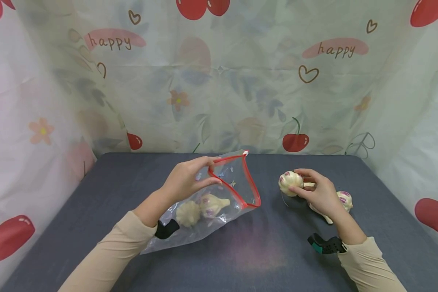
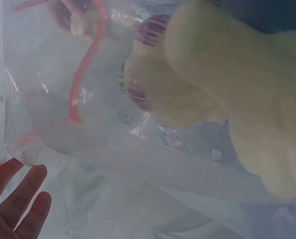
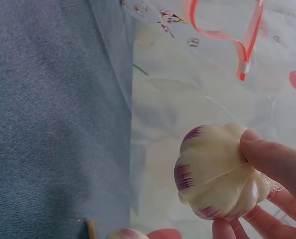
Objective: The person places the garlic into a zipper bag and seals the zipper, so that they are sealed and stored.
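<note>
Cream left sleeve [image 1: 107, 251], foremost item, with black wrist strap [image 1: 167, 229] beyond the cuff.

Left hand [image 1: 184, 178]: thumb and fingers moderately parted, gripping the mouth of the bag on its left side.

Clear zip bag [image 1: 200, 239]: slack, partly lifted off the dark table [image 1: 270, 263], red closure strip [image 1: 254, 190] gaping toward the right. Judged very light, limp and slick; film likely to fold in on itself. Best hold: the stiffer red strip rather than the loose wall.

Pale garlic bulb [image 1: 188, 213] and stemmed garlic bulb [image 1: 212, 205]: two pieces, side by side inside the bag; probably enough weight to sag the film.

Held garlic bulb [image 1: 290, 183]: raised right of the bag mouth, well apart from it; cream with purple streaks, fine loose threads. Judged light, firm, smooth and rounded, apt to roll; threads look easily snagged. Best hold: across the widest part, or by the stem.

Right hand [image 1: 323, 196]: fingers narrowed around that bulb, thumb opposing.

Outer garlic bulb [image 1: 344, 200]: on the table, partly hidden behind the right hand; whether the nearby stem [image 1: 327, 219] belongs to it cannot be told.
</note>
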Demonstrator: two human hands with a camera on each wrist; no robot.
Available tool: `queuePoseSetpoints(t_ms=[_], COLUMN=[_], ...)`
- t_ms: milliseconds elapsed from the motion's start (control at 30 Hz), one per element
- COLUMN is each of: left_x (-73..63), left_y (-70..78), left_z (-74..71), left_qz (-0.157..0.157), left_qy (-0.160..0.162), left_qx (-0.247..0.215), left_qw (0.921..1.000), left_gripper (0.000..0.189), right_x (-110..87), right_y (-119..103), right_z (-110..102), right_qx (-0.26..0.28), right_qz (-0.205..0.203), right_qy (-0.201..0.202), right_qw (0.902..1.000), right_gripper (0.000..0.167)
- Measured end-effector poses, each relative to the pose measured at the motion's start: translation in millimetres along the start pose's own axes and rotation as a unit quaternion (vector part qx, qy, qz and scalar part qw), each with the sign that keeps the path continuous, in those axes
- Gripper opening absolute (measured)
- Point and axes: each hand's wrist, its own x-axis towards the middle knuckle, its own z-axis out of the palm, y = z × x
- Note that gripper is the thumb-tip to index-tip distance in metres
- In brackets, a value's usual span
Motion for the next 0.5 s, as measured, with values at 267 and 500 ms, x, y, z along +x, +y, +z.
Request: queuePoseSetpoints(t_ms=[267,500], left_x=[1.1,1.4], left_y=[1.3,1.3], left_z=[-1.8,-3.4], left_qz=[-0.006,-0.005], left_qy=[0.004,0.004], left_qx=[0.001,0.007], left_qw=[1.0,1.0], left_gripper=[0.031,0.032], right_x=[-1.0,-0.6], right_y=[-7.4,-10.5], right_z=[-1.7,-1.9], right_qx=[0.017,0.015], right_qz=[-0.002,-0.019], right_qy=[0.007,0.022], right_qw=[0.9998,0.9995], right_gripper=[0.05,0.048])
